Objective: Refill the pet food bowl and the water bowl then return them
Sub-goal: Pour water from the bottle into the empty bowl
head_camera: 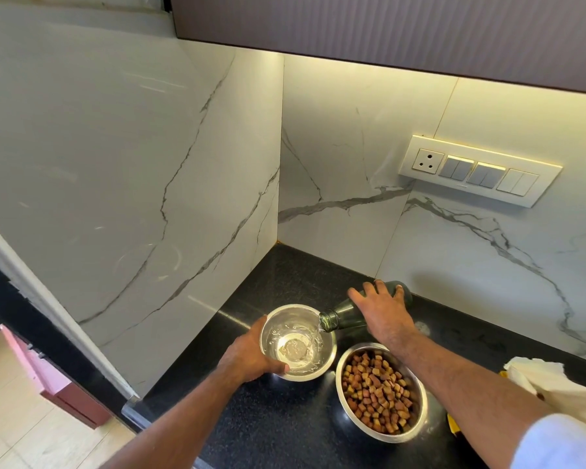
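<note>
Right hand (383, 308) wraps the green bottle (347, 314) and tips it nearly flat, mouth over the rim of the water bowl (322, 360) — a thin stream runs in. Left hand (249, 355) cups that bowl's near wall, fingers curled against the steel, probably to keep it from sliding on the dark surface (285, 418). Just beside it sits the food bowl (416, 424), already full of kibble — kept clear of the splash.

On the table (285, 434), the food bowl (381, 397) sits just right of the water bowl (297, 343); the bottle (349, 311) tilts over the water bowl's right rim.
</note>
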`<control>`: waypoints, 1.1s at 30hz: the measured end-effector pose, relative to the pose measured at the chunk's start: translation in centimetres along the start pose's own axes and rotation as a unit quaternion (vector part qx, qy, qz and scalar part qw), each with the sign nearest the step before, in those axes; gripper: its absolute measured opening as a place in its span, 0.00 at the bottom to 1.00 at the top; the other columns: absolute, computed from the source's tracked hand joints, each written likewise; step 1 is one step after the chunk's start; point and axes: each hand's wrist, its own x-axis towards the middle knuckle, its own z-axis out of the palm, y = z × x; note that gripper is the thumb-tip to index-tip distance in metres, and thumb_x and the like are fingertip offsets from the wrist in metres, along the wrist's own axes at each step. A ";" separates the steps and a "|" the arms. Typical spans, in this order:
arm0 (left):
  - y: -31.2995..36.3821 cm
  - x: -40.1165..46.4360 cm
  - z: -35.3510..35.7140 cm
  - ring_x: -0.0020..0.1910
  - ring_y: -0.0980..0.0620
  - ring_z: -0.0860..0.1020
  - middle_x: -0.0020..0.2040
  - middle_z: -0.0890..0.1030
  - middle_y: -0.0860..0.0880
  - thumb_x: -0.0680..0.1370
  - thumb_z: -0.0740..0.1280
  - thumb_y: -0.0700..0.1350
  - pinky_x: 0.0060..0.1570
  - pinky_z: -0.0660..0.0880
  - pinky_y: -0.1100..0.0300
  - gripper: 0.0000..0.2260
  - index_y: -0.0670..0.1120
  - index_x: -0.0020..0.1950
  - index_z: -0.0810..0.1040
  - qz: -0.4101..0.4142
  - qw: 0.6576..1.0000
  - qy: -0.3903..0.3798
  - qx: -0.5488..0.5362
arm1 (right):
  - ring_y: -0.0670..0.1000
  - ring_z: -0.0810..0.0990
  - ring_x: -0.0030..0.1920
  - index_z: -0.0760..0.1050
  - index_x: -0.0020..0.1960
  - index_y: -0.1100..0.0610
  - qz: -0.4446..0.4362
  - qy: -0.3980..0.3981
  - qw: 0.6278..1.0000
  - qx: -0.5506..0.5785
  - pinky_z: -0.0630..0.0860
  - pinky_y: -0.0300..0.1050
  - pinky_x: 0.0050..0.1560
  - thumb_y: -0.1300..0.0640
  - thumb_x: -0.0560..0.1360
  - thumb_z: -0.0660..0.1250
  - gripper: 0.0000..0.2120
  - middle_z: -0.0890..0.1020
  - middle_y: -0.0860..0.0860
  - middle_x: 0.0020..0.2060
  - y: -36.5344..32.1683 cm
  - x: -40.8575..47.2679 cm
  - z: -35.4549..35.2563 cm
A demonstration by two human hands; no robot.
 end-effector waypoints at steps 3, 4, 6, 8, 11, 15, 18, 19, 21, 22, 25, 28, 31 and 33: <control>0.0 0.0 0.0 0.74 0.46 0.69 0.75 0.70 0.48 0.68 0.81 0.51 0.73 0.64 0.47 0.51 0.57 0.81 0.52 -0.002 1.000 -0.007 -0.005 | 0.63 0.54 0.81 0.55 0.81 0.46 -0.001 -0.001 1.000 0.004 0.54 0.77 0.76 0.51 0.74 0.76 0.43 0.60 0.59 0.80 0.0 0.0 0.0; -0.1 0.0 0.0 0.74 0.45 0.68 0.75 0.70 0.48 0.67 0.81 0.51 0.73 0.64 0.46 0.52 0.57 0.81 0.51 -0.002 1.000 -0.009 -0.006 | 0.63 0.54 0.81 0.55 0.81 0.46 -0.001 -0.002 1.000 0.005 0.54 0.77 0.76 0.51 0.74 0.76 0.42 0.60 0.58 0.80 0.0 0.0 0.0; -0.1 0.0 -0.1 0.75 0.45 0.68 0.75 0.70 0.48 0.67 0.82 0.52 0.74 0.63 0.45 0.53 0.57 0.81 0.51 -0.003 1.000 -0.015 -0.007 | 0.63 0.54 0.81 0.55 0.81 0.46 0.000 -0.002 1.000 0.005 0.54 0.77 0.76 0.51 0.74 0.76 0.42 0.60 0.58 0.80 0.0 0.0 -0.1; -0.2 0.0 -0.2 0.74 0.45 0.68 0.75 0.70 0.48 0.66 0.82 0.52 0.74 0.63 0.45 0.53 0.58 0.81 0.51 0.000 1.000 -0.019 -0.008 | 0.63 0.54 0.81 0.55 0.81 0.46 -0.001 -0.001 1.000 0.003 0.54 0.77 0.76 0.51 0.74 0.76 0.42 0.60 0.58 0.80 -0.1 0.0 -0.1; -0.3 0.0 -0.3 0.74 0.45 0.68 0.75 0.70 0.49 0.65 0.83 0.53 0.75 0.63 0.44 0.54 0.59 0.81 0.51 0.002 1.000 -0.024 -0.008 | 0.63 0.54 0.81 0.56 0.81 0.46 -0.003 0.000 1.000 0.002 0.55 0.77 0.76 0.50 0.74 0.76 0.43 0.60 0.58 0.80 -0.1 0.0 -0.1; -0.3 0.0 -0.3 0.74 0.46 0.68 0.75 0.70 0.50 0.64 0.83 0.53 0.75 0.63 0.44 0.54 0.59 0.80 0.52 0.014 0.999 -0.029 -0.010 | 0.63 0.54 0.81 0.56 0.81 0.46 -0.001 0.002 1.000 -0.001 0.55 0.76 0.76 0.51 0.74 0.76 0.43 0.60 0.58 0.80 -0.1 0.0 -0.2; -0.4 0.1 -0.2 0.74 0.46 0.69 0.74 0.71 0.50 0.65 0.83 0.52 0.74 0.64 0.45 0.53 0.59 0.80 0.52 0.017 1.000 -0.024 -0.010 | 0.63 0.54 0.81 0.56 0.80 0.46 -0.001 0.004 1.000 -0.002 0.55 0.76 0.75 0.51 0.74 0.76 0.43 0.60 0.59 0.80 -0.1 0.0 0.0; -0.4 0.2 -0.2 0.73 0.46 0.69 0.74 0.71 0.50 0.64 0.83 0.52 0.74 0.64 0.45 0.53 0.59 0.80 0.52 0.018 1.000 -0.022 -0.010 | 0.63 0.54 0.81 0.56 0.80 0.46 -0.001 0.005 1.000 -0.001 0.55 0.76 0.75 0.51 0.74 0.76 0.43 0.60 0.59 0.80 -0.1 0.1 0.0; -0.5 0.3 -0.1 0.74 0.46 0.69 0.74 0.71 0.49 0.64 0.83 0.53 0.75 0.64 0.45 0.53 0.59 0.80 0.52 0.019 1.000 -0.022 -0.010 | 0.63 0.54 0.81 0.56 0.80 0.46 0.000 0.005 1.000 -0.002 0.55 0.76 0.75 0.51 0.74 0.76 0.43 0.60 0.59 0.80 -0.1 0.1 0.0; -0.5 0.3 -0.1 0.74 0.46 0.69 0.75 0.71 0.49 0.64 0.83 0.53 0.75 0.64 0.45 0.53 0.58 0.80 0.52 0.020 0.999 -0.023 -0.010 | 0.63 0.54 0.81 0.56 0.80 0.46 -0.001 0.004 1.000 -0.002 0.55 0.77 0.75 0.52 0.74 0.76 0.43 0.60 0.59 0.80 -0.1 0.2 0.0; -0.6 0.4 0.0 0.75 0.45 0.68 0.75 0.70 0.48 0.65 0.82 0.53 0.75 0.63 0.44 0.54 0.57 0.81 0.50 0.019 1.000 -0.022 -0.006 | 0.63 0.54 0.81 0.56 0.80 0.46 -0.005 0.005 1.000 -0.005 0.55 0.76 0.76 0.51 0.74 0.76 0.42 0.60 0.59 0.80 -0.2 0.2 0.1; -0.5 0.5 0.0 0.75 0.44 0.67 0.76 0.69 0.48 0.65 0.83 0.52 0.76 0.62 0.44 0.54 0.57 0.81 0.50 0.018 1.000 -0.022 -0.009 | 0.63 0.54 0.81 0.56 0.80 0.46 -0.004 0.009 1.000 -0.010 0.55 0.77 0.75 0.51 0.73 0.77 0.43 0.61 0.59 0.79 -0.3 0.4 0.2; -0.6 0.5 0.0 0.75 0.44 0.68 0.76 0.69 0.48 0.65 0.83 0.51 0.76 0.63 0.43 0.54 0.57 0.81 0.50 0.016 1.000 -0.022 -0.012 | 0.63 0.54 0.81 0.56 0.80 0.45 -0.004 0.010 1.000 -0.013 0.55 0.77 0.75 0.51 0.73 0.77 0.43 0.61 0.59 0.79 -0.3 0.4 0.2; -0.7 0.6 0.0 0.75 0.44 0.68 0.76 0.70 0.48 0.65 0.83 0.51 0.76 0.63 0.43 0.54 0.57 0.81 0.50 0.017 1.000 -0.021 -0.012 | 0.63 0.54 0.81 0.56 0.80 0.46 -0.005 0.011 1.000 -0.015 0.55 0.77 0.75 0.51 0.73 0.77 0.43 0.61 0.59 0.79 -0.3 0.4 0.2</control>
